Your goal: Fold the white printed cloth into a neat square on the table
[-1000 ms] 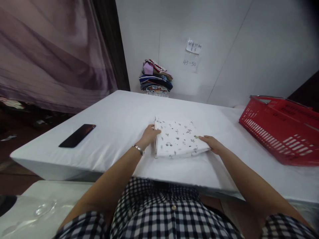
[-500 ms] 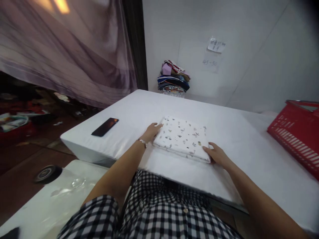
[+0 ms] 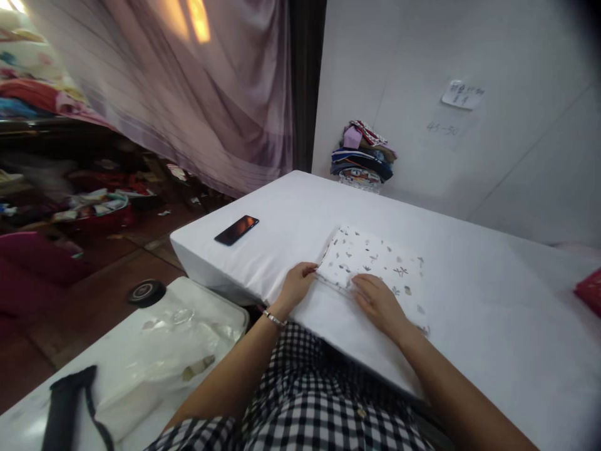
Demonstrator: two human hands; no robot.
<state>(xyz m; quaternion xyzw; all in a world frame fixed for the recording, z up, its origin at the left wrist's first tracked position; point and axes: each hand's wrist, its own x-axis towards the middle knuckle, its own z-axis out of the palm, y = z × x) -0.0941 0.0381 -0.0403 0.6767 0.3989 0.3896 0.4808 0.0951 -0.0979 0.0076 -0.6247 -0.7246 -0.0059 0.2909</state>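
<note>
A folded white cloth [image 3: 375, 257] printed with small plants and shapes lies on the white-covered table [image 3: 488, 288] in front of me. My left hand [image 3: 299, 285] is at its near left corner, with thumb and fingers closed on the edge. Across the near part of the cloth rests my right hand [image 3: 379, 304], its fingers stretched out and lying on the fabric. Beyond my left hand a dark phone [image 3: 236, 230] lies flat on the table.
A pile of folded clothes [image 3: 364, 153] stands against the wall. On the lower white surface at left are clear plastic bags [image 3: 164, 351], a black strap [image 3: 66, 407] and a round black object [image 3: 146, 292]. Part of a red basket [image 3: 590, 291] shows at far right.
My right hand has left the cloth's right corner and moved left onto its near part. My left hand has slid to the near left corner. The view has turned left.
</note>
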